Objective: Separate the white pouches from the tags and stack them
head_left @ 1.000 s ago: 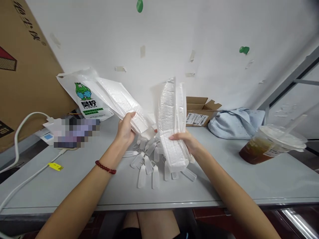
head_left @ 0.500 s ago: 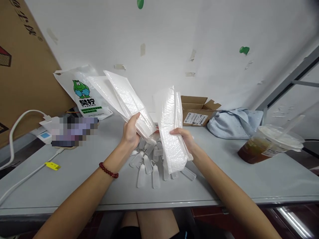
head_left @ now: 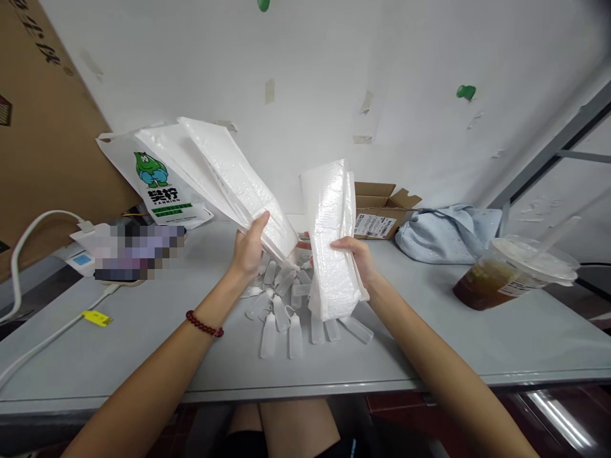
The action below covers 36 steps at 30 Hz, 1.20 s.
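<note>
My left hand (head_left: 249, 250) is closed on a bundle of white bubble bags (head_left: 238, 184), long and folded flat, which slant up and left over the table. My right hand (head_left: 359, 257) grips another white bubble bag (head_left: 329, 235), also folded lengthwise and held nearly upright. Below and between the hands lies a loose heap of small clear plastic squeeze bottles (head_left: 280, 313), several with caps attached by a strap. The bags hide part of the heap. A few fingertips show between the two bundles; whose they are I cannot tell.
An open cardboard box (head_left: 382, 207) and a light-blue cloth pouch (head_left: 449, 234) stand against the wall. A lidded drink cup (head_left: 506, 280) tilts at the right. At left are a printed plastic bag (head_left: 157, 184), a pixelated phone (head_left: 138, 254), a white cable (head_left: 52, 337) and a large carton (head_left: 52, 127).
The left bundle has swung further up and left. The bag in my right hand has shifted slightly right and up. The view has shifted a little.
</note>
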### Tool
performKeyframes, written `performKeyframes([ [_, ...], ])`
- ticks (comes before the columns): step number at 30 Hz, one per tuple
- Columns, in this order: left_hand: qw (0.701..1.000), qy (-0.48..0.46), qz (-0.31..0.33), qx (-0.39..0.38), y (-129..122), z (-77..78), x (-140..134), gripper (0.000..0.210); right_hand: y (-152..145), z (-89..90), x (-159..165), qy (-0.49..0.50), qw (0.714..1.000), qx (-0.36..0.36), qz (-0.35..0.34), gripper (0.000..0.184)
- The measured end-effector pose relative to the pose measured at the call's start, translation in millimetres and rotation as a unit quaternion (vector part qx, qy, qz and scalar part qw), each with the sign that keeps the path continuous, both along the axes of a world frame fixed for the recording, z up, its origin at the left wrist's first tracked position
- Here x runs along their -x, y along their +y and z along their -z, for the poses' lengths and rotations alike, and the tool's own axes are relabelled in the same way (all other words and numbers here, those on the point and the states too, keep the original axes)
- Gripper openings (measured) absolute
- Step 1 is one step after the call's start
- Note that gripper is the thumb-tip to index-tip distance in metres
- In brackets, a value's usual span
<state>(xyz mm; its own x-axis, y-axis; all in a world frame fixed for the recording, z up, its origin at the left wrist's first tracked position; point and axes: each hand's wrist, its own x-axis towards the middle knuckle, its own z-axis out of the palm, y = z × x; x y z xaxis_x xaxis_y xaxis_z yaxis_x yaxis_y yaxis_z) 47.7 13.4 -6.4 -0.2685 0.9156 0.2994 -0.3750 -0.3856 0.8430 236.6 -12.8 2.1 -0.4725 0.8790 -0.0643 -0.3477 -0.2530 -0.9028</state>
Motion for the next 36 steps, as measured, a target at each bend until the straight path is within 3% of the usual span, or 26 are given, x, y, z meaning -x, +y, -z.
performKeyframes([
  [5,0.999,-0.019,0.050,0.005,-1.9,-3.5,1.2,0.031,-0.1,4.8,1.5,0.002,0.998,0.032,-0.051,0.051],
  [14,0.991,-0.040,0.122,0.025,-6.7,-3.6,2.1,0.048,-5.3,15.2,13.1,0.061,0.988,0.070,-0.125,0.052],
  [20,0.981,-0.028,0.168,0.089,-10.7,-6.4,3.5,0.062,-6.9,11.2,12.4,0.069,0.984,0.069,-0.147,0.060],
  [23,0.986,-0.043,0.140,0.079,-8.9,-6.2,3.2,0.053,-8.3,9.9,13.6,0.083,0.983,0.079,-0.146,0.059],
  [29,0.995,-0.095,0.023,0.005,3.4,-6.2,12.5,0.037,-1.4,11.4,9.3,0.117,0.978,0.090,-0.149,0.057],
  [36,0.994,-0.018,-0.073,-0.085,18.6,-7.1,37.4,0.042,10.0,7.1,-5.1,0.101,0.991,0.072,-0.056,0.049],
])
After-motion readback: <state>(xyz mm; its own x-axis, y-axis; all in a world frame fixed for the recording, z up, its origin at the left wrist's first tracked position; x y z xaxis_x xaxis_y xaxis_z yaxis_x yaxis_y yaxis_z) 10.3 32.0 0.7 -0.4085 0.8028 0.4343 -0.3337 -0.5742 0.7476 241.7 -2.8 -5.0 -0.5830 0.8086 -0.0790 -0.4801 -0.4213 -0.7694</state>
